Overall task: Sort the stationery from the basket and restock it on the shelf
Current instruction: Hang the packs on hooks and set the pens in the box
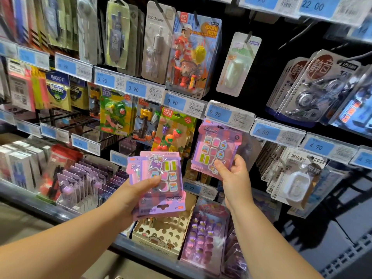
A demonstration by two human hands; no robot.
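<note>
The right hand pinches a single purple eraser pack at its lower right corner. The thumb presses the front and the fingers curl round the right edge to the back. The pack rises from the grip towards 11 o'clock. Its long axis runs nearly 12 to 6, printed header uppermost, and the top edge sits just below the 9.90 price tag. A fruit eraser pack hangs at its 9 o'clock side.

The left hand grips a stack of like packs, lower and towards 8 o'clock of the single one, well apart from it. The thumb lies across the front of the top pack, and the fingers are hidden behind. The stack's long axis also runs 12 to 6, but the top pack is turned over end for end. Its print is inverted and its hang slot points to 6 o'clock. A pack behind shows an upright header at the 10 o'clock corner. The hand holds the stack from its 8 o'clock side, above a perforated cardboard box.
</note>
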